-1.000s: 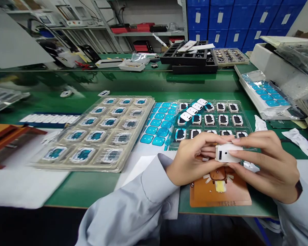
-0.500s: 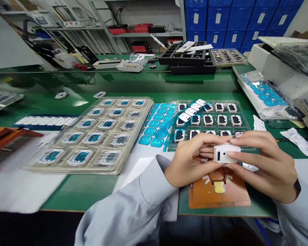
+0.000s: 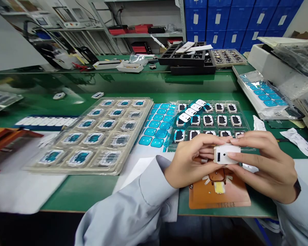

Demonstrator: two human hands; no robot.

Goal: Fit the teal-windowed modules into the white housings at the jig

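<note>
one small white plastic housing (image 3: 227,153) pinched over an orange fixture plate (image 3: 217,194)
left hand (image 3: 188,160) and right hand (image 3: 265,167) press it between their fingertips in a firm two-sided grip; a slip of the fingers could drop it onto the plate or the clear plastic tray of black-centred modules (image 3: 215,119) just beyond. the green surface (image 3: 77,194) runs toward blue labelled storage bins (image 3: 233,17).
</note>
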